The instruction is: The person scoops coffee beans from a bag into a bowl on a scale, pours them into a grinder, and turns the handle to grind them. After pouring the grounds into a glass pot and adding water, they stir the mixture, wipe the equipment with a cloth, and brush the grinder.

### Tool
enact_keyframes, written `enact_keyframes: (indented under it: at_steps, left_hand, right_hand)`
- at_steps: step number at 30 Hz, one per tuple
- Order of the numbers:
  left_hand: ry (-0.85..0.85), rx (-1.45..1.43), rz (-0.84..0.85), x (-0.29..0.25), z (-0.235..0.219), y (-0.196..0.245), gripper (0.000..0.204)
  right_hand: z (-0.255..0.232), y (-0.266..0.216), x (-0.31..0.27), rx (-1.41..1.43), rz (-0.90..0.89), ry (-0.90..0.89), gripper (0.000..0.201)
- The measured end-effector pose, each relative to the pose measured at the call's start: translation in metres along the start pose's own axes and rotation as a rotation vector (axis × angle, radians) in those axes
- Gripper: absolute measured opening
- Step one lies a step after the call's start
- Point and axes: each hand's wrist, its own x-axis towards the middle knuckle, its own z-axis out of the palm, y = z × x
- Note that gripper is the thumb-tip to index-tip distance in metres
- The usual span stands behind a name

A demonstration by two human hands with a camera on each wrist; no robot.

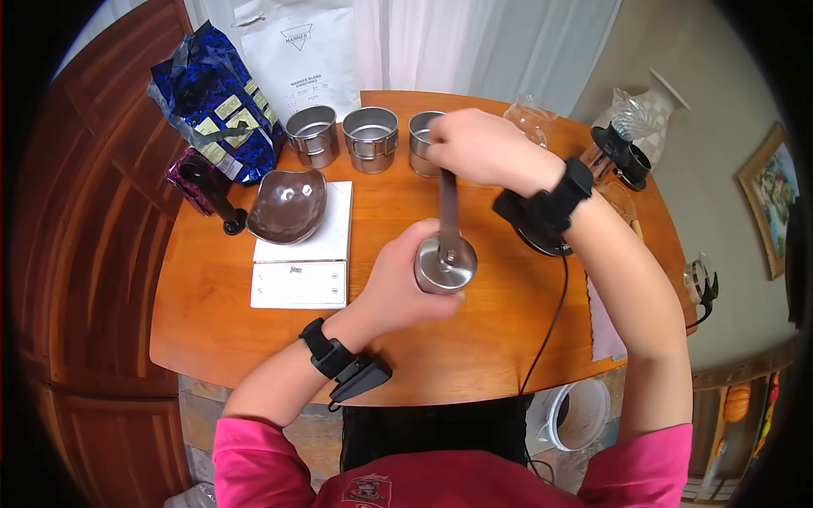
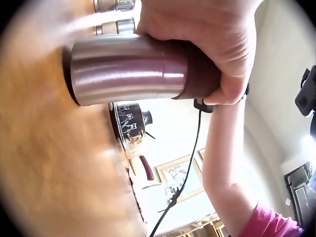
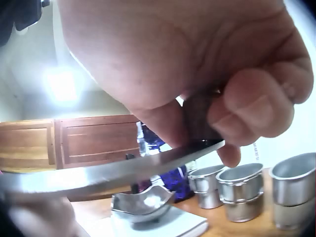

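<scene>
A steel hand coffee grinder (image 1: 446, 275) is upright near the middle of the wooden table, its base right at the tabletop in the left wrist view. My left hand (image 1: 396, 279) grips the grinder's upper part, fingers and thumb wrapped around the dark band (image 2: 197, 74) below the lid. From the lid a flat metal crank (image 1: 450, 207) points toward the back of the table. My right hand (image 1: 483, 148) holds the dark knob (image 3: 197, 118) at the crank's outer end, with fingers curled around it.
Left of the grinder, a brown bowl (image 1: 288, 207) sits on a white scale (image 1: 298, 286). Metal cups (image 1: 371, 144) line the back, before blue (image 1: 224, 110) and white bags (image 1: 301, 63). A black cable (image 1: 555, 317) hangs from the right wrist; a patterned black pot (image 2: 129, 121) stands rightward.
</scene>
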Motion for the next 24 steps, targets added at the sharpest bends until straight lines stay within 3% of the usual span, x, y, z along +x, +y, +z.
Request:
enact_keyframes:
  at_steps: [3,8,11,13,14,19,24]
  left_hand:
    - [-0.051,0.095,0.026,0.002,-0.002,0.0,0.061]
    - [-0.117,0.185,0.124,0.0,0.001,0.002,0.058]
    - [-0.157,0.167,0.118,0.001,-0.001,0.0,0.056]
    - [-0.178,0.144,0.105,0.001,0.0,0.0,0.054]
    - [-0.176,0.16,0.104,0.001,0.0,0.001,0.054]
    - [-0.178,0.187,0.128,0.001,0.0,0.0,0.054]
    - [-0.177,0.213,0.147,0.0,-0.002,0.001,0.058]
  right_hand:
    - [0.013,0.033,-0.013,0.162,-0.003,0.102,0.023]
    - [0.014,0.041,-0.049,0.391,-0.058,0.157,0.02]
    - [0.015,0.051,-0.058,0.611,-0.174,0.109,0.016]
    - [0.015,0.059,-0.06,0.725,-0.438,0.055,0.02]
    - [0.014,0.06,-0.062,0.782,-0.381,-0.009,0.025]
    - [0.016,0.061,-0.059,0.829,-0.375,-0.061,0.034]
    - [0.016,0.058,-0.053,0.691,-0.391,-0.051,0.046]
